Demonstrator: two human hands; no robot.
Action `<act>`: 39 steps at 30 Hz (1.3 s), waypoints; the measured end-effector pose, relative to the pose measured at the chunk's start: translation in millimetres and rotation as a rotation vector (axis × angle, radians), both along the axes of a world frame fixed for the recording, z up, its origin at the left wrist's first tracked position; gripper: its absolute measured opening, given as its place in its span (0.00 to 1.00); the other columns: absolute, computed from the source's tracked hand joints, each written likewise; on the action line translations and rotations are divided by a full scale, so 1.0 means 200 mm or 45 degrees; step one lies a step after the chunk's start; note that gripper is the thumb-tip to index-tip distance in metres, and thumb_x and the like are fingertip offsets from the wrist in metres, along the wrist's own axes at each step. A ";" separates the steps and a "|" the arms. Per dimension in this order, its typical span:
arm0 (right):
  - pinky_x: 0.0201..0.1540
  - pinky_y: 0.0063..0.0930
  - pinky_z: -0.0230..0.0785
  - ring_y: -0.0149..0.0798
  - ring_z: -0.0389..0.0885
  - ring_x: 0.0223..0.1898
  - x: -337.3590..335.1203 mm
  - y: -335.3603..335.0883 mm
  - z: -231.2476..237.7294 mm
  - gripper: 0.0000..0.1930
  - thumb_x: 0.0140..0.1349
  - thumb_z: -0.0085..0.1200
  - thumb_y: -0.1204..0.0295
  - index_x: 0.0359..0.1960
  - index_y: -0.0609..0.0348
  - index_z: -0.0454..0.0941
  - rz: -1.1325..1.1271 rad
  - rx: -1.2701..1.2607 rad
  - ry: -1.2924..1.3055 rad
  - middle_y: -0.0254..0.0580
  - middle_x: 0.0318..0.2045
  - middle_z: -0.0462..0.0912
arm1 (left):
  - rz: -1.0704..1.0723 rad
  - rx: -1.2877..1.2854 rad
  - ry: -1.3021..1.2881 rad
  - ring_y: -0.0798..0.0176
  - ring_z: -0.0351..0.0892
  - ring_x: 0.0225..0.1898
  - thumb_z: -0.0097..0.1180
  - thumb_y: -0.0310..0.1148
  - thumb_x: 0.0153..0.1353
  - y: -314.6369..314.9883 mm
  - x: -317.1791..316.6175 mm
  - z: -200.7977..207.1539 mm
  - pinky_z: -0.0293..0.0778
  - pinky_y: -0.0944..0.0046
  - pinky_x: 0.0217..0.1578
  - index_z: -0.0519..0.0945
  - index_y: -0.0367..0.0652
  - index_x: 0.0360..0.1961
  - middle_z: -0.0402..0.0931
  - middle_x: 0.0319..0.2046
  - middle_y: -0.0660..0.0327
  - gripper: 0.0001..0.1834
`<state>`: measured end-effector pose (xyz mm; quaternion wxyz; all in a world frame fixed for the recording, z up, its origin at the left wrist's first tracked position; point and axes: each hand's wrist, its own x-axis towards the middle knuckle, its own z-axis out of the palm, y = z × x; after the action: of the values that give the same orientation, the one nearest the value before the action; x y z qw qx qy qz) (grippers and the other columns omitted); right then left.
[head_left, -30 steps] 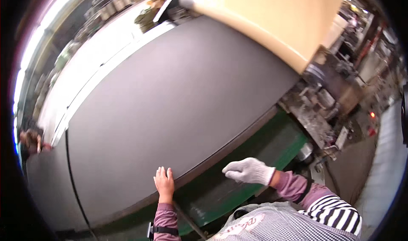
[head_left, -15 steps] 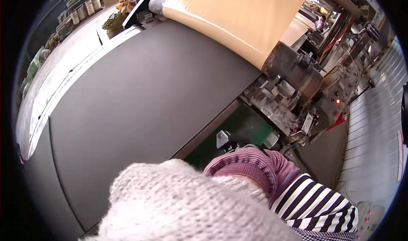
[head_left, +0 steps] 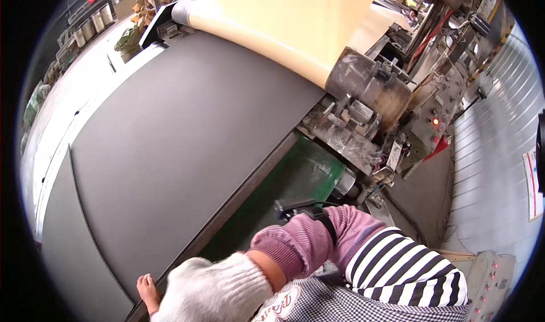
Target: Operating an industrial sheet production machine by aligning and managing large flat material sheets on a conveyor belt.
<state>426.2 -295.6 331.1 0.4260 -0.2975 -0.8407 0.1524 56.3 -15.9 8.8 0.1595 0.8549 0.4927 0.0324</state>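
A wide dark grey sheet (head_left: 187, 129) covers the flat bed in front of me. My right hand (head_left: 213, 291) wears a thick whitish knitted glove and lies low over the near edge of the sheet. Its fingers are hidden by the glove's bulk and the view's lower edge, so I cannot see what it holds. Just left of it, my bare left hand (head_left: 147, 291) shows bent fingers held together at the sheet's near edge. Anything inside them is out of sight. A black strap with a small device (head_left: 301, 208) sits on my pink right sleeve.
A tan sheet (head_left: 284, 21) runs over a roller at the far side. Beside the bed lies a green panel (head_left: 295, 174), with a dirty drum (head_left: 369, 83) and metal blocks beyond. Control panels with red lights (head_left: 491, 285) stand at right. Sacks (head_left: 129, 44) stand far left.
My gloved right hand has dropped lower and farther from the camera, and my bare left fingers have come into view. The bed and machine have shifted left in the picture.
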 end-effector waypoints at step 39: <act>0.47 0.47 0.72 0.51 0.77 0.47 0.24 0.79 -1.36 0.19 0.54 0.55 0.59 0.43 0.56 0.72 -1.358 -1.045 -0.422 0.48 0.42 0.76 | 0.742 0.208 0.022 0.52 0.76 0.42 0.64 0.38 0.53 0.37 -0.71 -0.11 0.73 0.56 0.45 0.79 0.34 0.38 0.77 0.39 0.51 0.18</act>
<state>473.4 -136.7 58.7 0.1616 -0.8265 -0.5081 0.1806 -85.1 58.9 -12.6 0.0700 0.6876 0.7144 0.1091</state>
